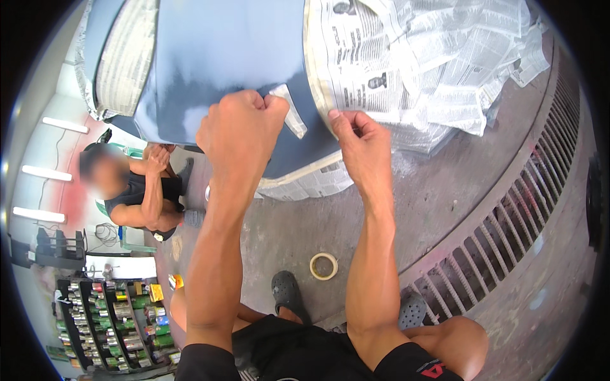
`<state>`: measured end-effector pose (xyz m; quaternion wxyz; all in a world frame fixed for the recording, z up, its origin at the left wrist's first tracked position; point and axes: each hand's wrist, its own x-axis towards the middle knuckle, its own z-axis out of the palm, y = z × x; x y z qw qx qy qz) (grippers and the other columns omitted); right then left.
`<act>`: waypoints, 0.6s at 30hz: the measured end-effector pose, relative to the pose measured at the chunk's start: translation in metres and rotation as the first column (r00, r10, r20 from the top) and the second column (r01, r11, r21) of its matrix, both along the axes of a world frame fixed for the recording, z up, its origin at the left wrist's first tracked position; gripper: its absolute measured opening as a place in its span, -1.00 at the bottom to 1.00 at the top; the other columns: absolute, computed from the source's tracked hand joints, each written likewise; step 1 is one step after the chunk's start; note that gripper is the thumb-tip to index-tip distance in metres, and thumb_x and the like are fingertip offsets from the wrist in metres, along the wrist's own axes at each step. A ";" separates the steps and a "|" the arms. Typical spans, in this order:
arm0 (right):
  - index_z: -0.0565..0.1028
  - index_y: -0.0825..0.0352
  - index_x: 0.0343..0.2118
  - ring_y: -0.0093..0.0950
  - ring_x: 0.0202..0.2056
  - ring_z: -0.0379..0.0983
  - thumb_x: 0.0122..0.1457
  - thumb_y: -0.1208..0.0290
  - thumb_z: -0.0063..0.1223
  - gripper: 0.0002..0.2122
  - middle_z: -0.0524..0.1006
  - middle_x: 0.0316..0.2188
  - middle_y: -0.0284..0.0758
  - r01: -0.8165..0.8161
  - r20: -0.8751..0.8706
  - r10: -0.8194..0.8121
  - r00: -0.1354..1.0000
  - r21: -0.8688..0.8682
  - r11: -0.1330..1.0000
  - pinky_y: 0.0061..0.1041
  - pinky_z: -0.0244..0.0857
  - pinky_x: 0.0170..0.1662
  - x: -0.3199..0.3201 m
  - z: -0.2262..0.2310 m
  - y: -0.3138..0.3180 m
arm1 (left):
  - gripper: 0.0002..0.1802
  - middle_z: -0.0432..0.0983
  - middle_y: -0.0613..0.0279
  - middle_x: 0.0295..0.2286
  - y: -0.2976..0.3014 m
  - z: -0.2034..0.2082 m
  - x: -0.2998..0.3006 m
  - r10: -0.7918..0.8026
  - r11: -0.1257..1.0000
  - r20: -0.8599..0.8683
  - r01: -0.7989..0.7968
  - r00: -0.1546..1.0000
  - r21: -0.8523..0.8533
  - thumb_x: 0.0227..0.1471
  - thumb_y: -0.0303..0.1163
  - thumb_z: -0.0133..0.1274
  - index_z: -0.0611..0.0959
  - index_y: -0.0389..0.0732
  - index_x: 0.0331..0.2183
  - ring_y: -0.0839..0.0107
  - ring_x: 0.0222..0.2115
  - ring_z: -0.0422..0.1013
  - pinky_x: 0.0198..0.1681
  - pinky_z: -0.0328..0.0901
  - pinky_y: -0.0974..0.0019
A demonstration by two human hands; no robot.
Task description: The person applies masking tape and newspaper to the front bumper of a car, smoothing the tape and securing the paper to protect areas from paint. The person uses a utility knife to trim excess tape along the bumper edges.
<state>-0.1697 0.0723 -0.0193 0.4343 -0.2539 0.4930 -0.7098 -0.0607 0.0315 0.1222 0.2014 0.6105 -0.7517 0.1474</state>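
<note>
In front of me is a vehicle body panel (222, 38) in blue-grey, patchy with lighter areas. My left hand (244, 120) is closed in a fist over its lower part, and whatever the fingers hold is hidden. Just right of that fist a small strip of newsprint (291, 113) covers a narrow spot on the panel. My right hand (363, 136) has its thumb and forefinger pinched together at the panel's right edge. There, cream masking tape (316, 70) borders newspaper sheets (362, 57). What lies in the pinch is too small to make out.
A masking tape roll (323, 266) lies on the concrete floor by my shoe (289, 295). At left another person (136, 190) sits low near the vehicle. A rack of cans (114, 324) stands lower left. A ribbed floor grate (502, 247) curves along the right.
</note>
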 end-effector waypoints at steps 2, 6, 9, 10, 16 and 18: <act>0.69 0.46 -0.25 -0.69 -0.44 0.34 0.37 0.20 0.28 -0.68 0.57 -0.51 -0.48 -0.005 -0.004 0.005 1.000 -0.039 0.999 -0.56 0.26 -0.35 -0.002 0.010 0.004 | -0.51 0.50 0.02 -0.70 0.004 -0.008 0.011 -0.103 0.994 -0.123 0.100 0.987 -0.033 0.14 -0.04 0.19 0.66 -0.28 -0.59 0.07 -0.66 0.43 -0.45 0.33 0.06; 0.70 0.41 -0.27 -0.77 -0.45 0.22 0.36 0.22 0.35 -0.72 0.47 -0.50 -0.62 -0.054 0.025 0.058 0.998 -0.141 0.989 -0.64 0.10 -0.42 -0.006 0.019 0.001 | -0.43 0.58 -0.03 -0.62 0.054 -0.101 0.062 0.019 0.948 -0.318 0.085 0.948 0.308 0.27 0.05 0.15 0.70 -0.30 -0.49 0.24 -0.59 0.44 -0.41 0.33 0.11; 0.67 0.39 -0.45 -0.76 -0.53 0.19 0.34 0.15 0.37 -0.64 0.43 -0.61 -0.61 -0.164 0.053 0.176 0.983 -0.177 0.970 -0.60 0.04 -0.49 0.038 0.035 -0.010 | -0.47 0.74 -0.12 -0.30 0.134 -0.212 0.165 -0.007 0.621 0.236 -0.181 0.972 0.763 0.22 0.12 0.14 0.81 -0.20 -0.25 -0.14 -0.23 0.67 -0.12 0.49 -0.15; 0.65 0.39 -0.49 -0.76 -0.55 0.17 0.33 0.13 0.37 -0.61 0.41 -0.64 -0.59 -0.156 -0.018 0.155 0.988 -0.109 0.982 -0.59 0.03 -0.51 0.039 0.041 -0.013 | -0.41 0.75 -0.09 -0.19 0.156 -0.253 0.186 -0.057 0.434 0.312 -0.258 0.948 0.863 0.17 0.18 0.18 0.82 -0.19 -0.15 -0.11 -0.09 0.66 0.01 0.48 -0.16; 0.59 0.42 -0.61 -0.72 -0.60 0.13 0.32 0.03 0.37 -0.48 0.33 -0.73 -0.53 0.028 -0.222 -0.005 0.975 0.100 0.995 -0.54 0.01 -0.54 0.026 0.045 -0.019 | -0.40 0.49 -0.18 0.14 0.247 -0.404 0.229 -0.097 0.535 -0.001 0.053 0.995 0.843 0.18 0.10 0.18 0.69 -0.17 0.05 -0.17 0.11 0.50 0.07 0.45 -0.20; 0.59 0.43 -0.61 -0.72 -0.59 0.15 0.33 0.04 0.36 -0.48 0.33 -0.72 -0.53 0.054 -0.202 -0.047 0.978 0.032 0.998 -0.55 0.03 -0.52 0.042 0.044 -0.022 | -0.48 0.52 -0.14 0.08 0.243 -0.397 0.242 -0.201 0.534 0.063 0.055 0.977 0.844 0.19 0.03 0.18 0.71 -0.16 0.00 -0.22 0.08 0.49 0.06 0.45 -0.20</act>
